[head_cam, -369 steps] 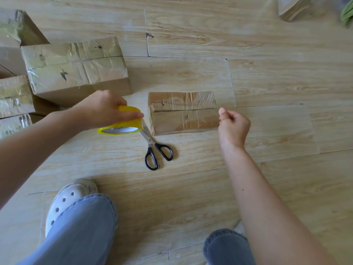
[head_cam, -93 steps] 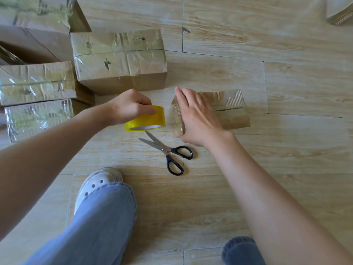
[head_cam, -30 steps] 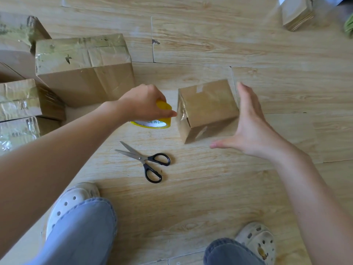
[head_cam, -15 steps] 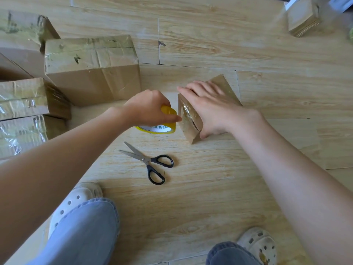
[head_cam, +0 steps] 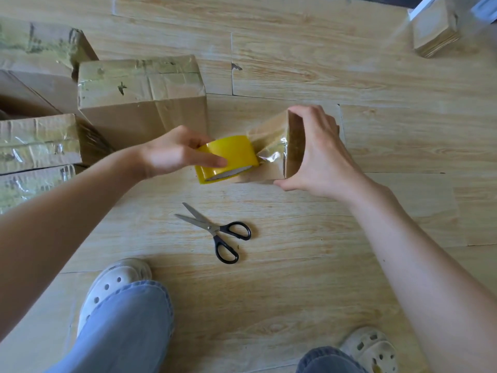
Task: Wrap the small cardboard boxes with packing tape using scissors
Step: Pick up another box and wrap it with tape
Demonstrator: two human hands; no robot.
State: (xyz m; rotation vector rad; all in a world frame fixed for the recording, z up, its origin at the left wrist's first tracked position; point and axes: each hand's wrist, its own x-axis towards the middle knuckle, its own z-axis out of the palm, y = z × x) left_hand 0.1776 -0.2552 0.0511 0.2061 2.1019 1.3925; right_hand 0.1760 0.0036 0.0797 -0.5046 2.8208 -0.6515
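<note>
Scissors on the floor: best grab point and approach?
Take the scissors by the black loops, from above and the right. They lie flat, blades parted and pointing left and away, loops nearest the right hand.

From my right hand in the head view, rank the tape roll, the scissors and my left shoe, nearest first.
1. Tape roll, in the left hand, beside the box the right hand holds.
2. Scissors, on the floor below.
3. Left shoe, bottom left.
</note>
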